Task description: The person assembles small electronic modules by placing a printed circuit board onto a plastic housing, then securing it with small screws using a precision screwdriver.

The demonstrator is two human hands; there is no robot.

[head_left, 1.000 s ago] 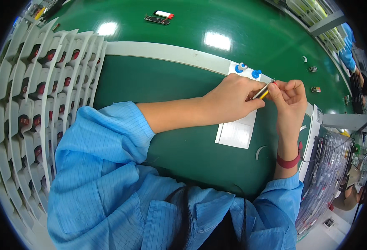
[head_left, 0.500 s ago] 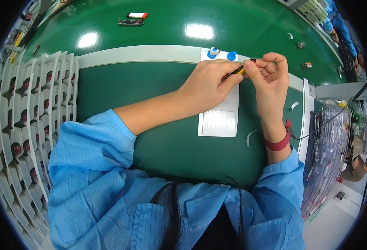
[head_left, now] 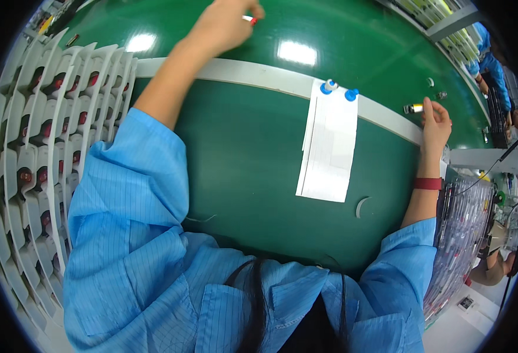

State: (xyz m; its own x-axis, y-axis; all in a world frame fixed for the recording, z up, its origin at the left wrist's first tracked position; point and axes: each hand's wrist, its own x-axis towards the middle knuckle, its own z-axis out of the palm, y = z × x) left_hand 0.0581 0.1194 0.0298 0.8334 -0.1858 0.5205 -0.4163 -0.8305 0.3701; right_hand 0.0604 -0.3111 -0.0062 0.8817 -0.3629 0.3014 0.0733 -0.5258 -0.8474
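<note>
My right hand (head_left: 437, 122) is at the far right, past the pale edge strip, thumb and fingers closed at the right end of a small yellow-and-black part (head_left: 414, 109) with a dark metallic end. My left hand (head_left: 226, 26) reaches over the green surface at the far left, its fingers curled and partly cut off by the picture's top edge. Just by those fingers shows a small white piece with a red end (head_left: 249, 19); whether they hold it is hidden. Between the arms lies a white sheet (head_left: 329, 147), with two blue-and-white caps (head_left: 328, 86) at its far end.
White racks holding red-and-black parts (head_left: 47, 129) stand on the left. Clear plastic trays (head_left: 462, 235) are stacked on the right. A pale curved strip (head_left: 362, 207) lies on the green mat (head_left: 247, 147). A co-worker in blue (head_left: 491, 67) is at the far right.
My hands have moved apart from above the white sheet: the left far to the left, the right to the right with the yellow-and-black part. The view has shifted and turned slightly.
</note>
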